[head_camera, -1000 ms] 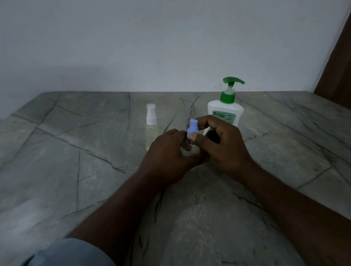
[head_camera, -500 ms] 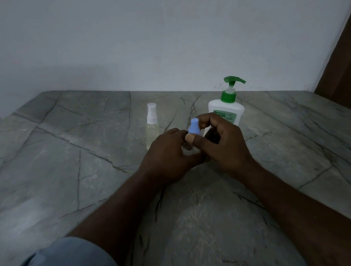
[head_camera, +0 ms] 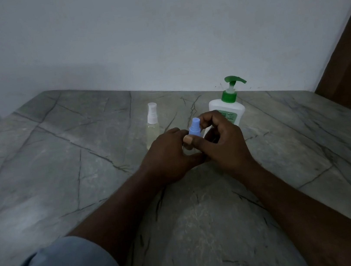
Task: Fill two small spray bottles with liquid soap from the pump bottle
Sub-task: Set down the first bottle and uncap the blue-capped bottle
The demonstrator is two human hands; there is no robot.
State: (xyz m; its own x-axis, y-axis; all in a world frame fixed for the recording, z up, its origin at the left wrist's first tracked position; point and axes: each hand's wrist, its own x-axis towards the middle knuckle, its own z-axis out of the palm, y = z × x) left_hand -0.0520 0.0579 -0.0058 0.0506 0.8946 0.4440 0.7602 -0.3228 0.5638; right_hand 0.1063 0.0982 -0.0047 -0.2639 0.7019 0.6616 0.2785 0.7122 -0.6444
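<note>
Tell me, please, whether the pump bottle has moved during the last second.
No. The pump bottle stands where it did, just as far right of the white-capped spray bottle and just as near the back edge of the table.

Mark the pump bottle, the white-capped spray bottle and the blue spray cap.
pump bottle (head_camera: 217, 109): head view, white shoulder below the green collar.
white-capped spray bottle (head_camera: 153, 131): head view, clear body under the cap.
blue spray cap (head_camera: 195, 124): head view, its side, near the top.
</note>
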